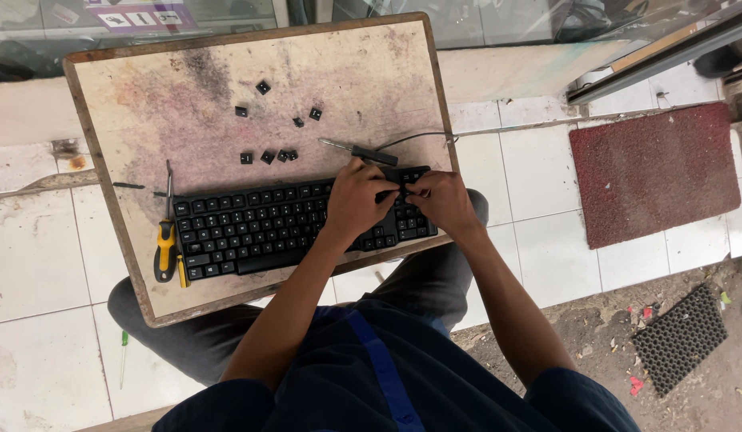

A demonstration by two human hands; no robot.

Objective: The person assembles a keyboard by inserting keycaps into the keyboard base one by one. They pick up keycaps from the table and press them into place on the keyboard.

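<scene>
Both arms reach forward; left hand (pixel 356 200) and right hand (pixel 445 200) meet, fingers curled downward

Even, soft daylight fills the scene; shadows are faint, only a thin one under the wooden board's (pixel 131 264) near edge. Glass (pixel 227 12) along the top shows pale reflections. Focus is sharp throughout, with slight wide-angle bending at the edges.

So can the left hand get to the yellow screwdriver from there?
Probably yes. The left hand rests on the keyboard, and the yellow screwdriver lies in the open just beyond the keyboard's far end on the wooden board. Nothing covers it.
</scene>
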